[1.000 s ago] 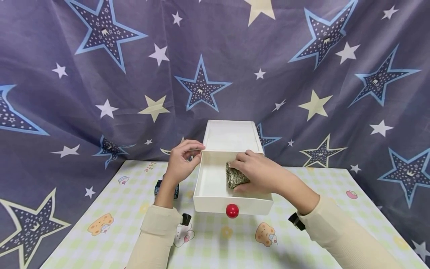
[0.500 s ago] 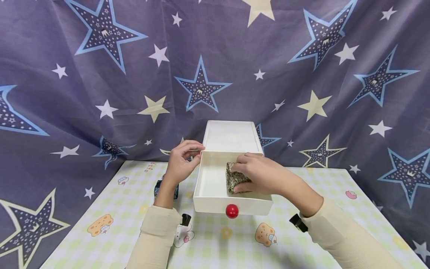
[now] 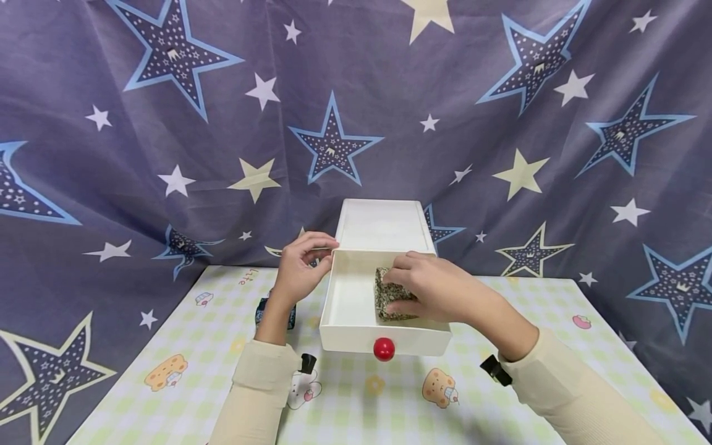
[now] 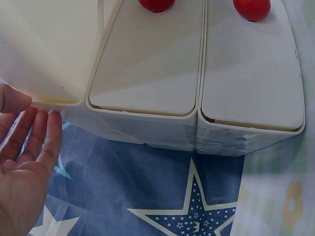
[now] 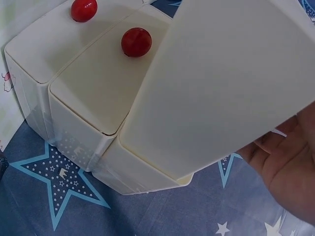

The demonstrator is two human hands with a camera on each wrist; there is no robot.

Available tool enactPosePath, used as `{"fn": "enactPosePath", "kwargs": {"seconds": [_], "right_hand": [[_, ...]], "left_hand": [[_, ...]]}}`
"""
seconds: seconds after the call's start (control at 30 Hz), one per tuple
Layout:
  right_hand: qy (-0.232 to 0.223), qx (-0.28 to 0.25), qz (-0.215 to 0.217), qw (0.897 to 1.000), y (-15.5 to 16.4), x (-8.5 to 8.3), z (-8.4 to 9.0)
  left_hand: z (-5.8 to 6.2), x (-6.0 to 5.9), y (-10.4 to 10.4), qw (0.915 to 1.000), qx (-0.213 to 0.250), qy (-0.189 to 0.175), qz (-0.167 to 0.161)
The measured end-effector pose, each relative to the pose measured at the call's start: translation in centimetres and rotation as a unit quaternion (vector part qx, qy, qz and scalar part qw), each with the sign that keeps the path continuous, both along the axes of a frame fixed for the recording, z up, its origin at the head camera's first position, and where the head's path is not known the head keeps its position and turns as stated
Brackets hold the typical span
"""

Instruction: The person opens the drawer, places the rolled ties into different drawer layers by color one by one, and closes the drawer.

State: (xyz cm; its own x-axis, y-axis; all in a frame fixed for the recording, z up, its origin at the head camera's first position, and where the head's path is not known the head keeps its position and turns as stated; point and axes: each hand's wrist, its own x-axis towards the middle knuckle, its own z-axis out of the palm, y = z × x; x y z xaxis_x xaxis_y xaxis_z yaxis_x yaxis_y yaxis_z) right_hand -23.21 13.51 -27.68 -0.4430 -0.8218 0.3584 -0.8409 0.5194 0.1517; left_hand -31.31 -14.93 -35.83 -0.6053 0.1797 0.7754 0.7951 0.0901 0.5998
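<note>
The white drawer unit (image 3: 384, 224) has its top drawer (image 3: 351, 290) pulled out, a red ball knob on its front. Inside the drawer's right half lies a block with a speckled green-brown surface (image 3: 382, 298). My right hand (image 3: 439, 287) reaches over the drawer wall, thumb and fingers bent over this block; the right wrist view hides the fingertips behind the drawer. At the unit's front left edge, my left hand (image 3: 300, 266) pinches the rim between thumb and fingers; the left wrist view shows its fingers (image 4: 39, 132) against the outer side.
Two closed drawers with red knobs (image 5: 136, 42) sit below the pulled-out one. A dark blue patterned object (image 3: 292, 316) lies on the table, partly behind my left forearm. The checked tablecloth (image 3: 211, 371) meets a star-printed curtain (image 3: 222, 154) behind the unit.
My right hand has shifted slightly to the right. More of the speckled block shows beneath its fingers, and the block now lies flatter in the drawer. The left hand stays in place.
</note>
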Motion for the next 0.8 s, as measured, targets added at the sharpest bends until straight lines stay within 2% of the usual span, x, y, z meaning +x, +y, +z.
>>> {"fn": "enactPosePath", "kwargs": {"seconds": [0.33, 0.53, 0.8], "right_hand": [[0.048, -0.015, 0.017, 0.999, 0.1, 0.4, 0.1], [0.066, -0.037, 0.046, 0.996, 0.0, 0.9, 0.1], [0.117, -0.043, 0.087, 0.988, -0.3, 1.7, -0.2]], "left_hand": [[-0.2, -0.2, -0.2, 1.0, 0.0, 0.002, 0.0], [-0.2, -0.2, -0.2, 1.0, 0.001, 0.001, 0.0], [-0.1, -0.2, -0.1, 1.0, 0.001, -0.001, -0.004]]}}
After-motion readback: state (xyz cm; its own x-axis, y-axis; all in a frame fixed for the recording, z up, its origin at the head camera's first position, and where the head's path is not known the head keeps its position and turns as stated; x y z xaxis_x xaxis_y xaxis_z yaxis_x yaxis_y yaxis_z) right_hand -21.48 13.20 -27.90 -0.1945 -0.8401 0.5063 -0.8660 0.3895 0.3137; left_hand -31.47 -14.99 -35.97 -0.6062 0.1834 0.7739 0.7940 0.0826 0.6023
